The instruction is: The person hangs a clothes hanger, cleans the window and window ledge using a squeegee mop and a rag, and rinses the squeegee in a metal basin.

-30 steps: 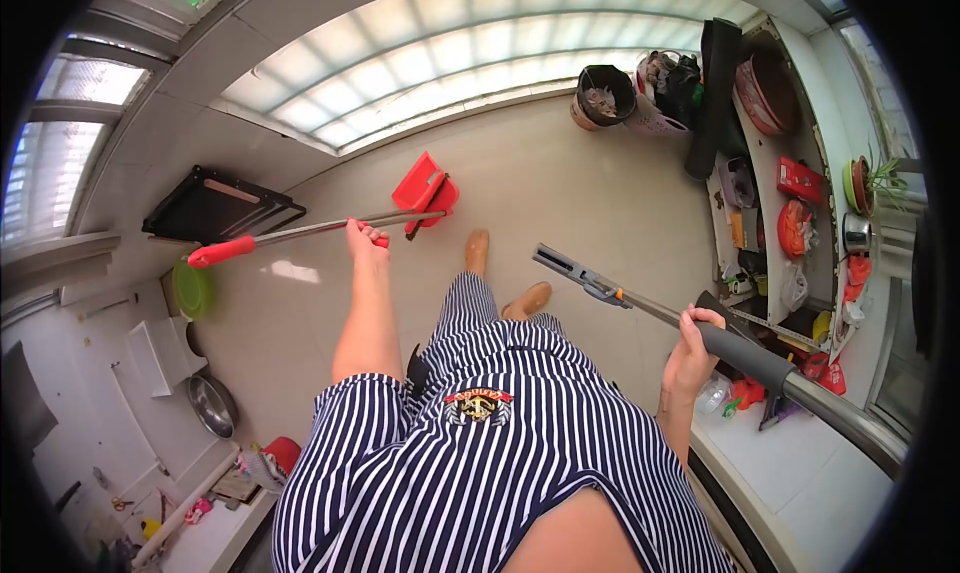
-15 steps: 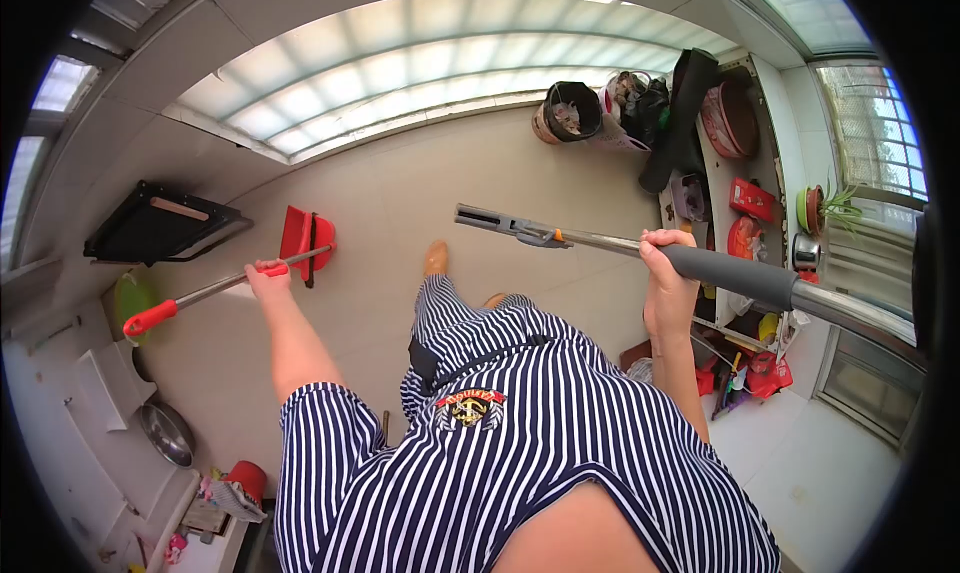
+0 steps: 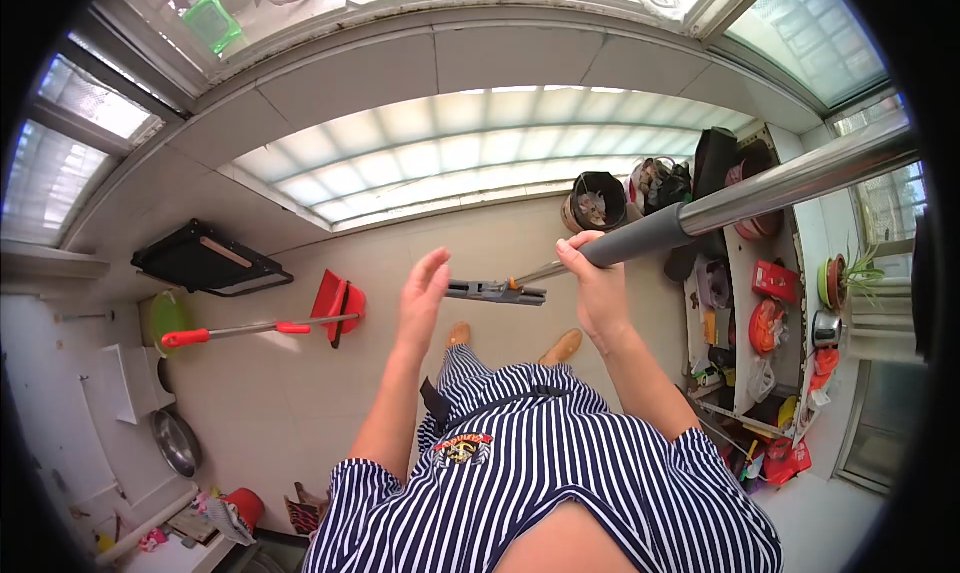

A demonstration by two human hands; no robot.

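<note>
My right hand [image 3: 600, 288] is wrapped round the lower end of a mop's grey foam grip. The steel pole of this mop [image 3: 800, 183] slants up to the right edge, and its narrow grey head [image 3: 490, 291] hangs above the floor before my feet. My left hand [image 3: 424, 298] is held up beside that head, fingers stretched out and holding nothing; whether it touches the head I cannot tell. Further left, a red dustpan [image 3: 345, 311] stands on the floor, its long handle with a red grip [image 3: 186, 338] pointing left.
A folded black frame [image 3: 205, 263] leans by the left wall, near a green basin [image 3: 170, 318] and a metal bowl [image 3: 177, 443]. At the back right stands a black-lined bin [image 3: 592, 203] beside bags. A cluttered shelf [image 3: 735, 323] and a potted plant [image 3: 838, 278] line the right side.
My left hand has let go of the dustpan's handle and come to the middle. The mop has tilted, its pole rising at the right, and my right hand has moved inward. My view has lifted.
</note>
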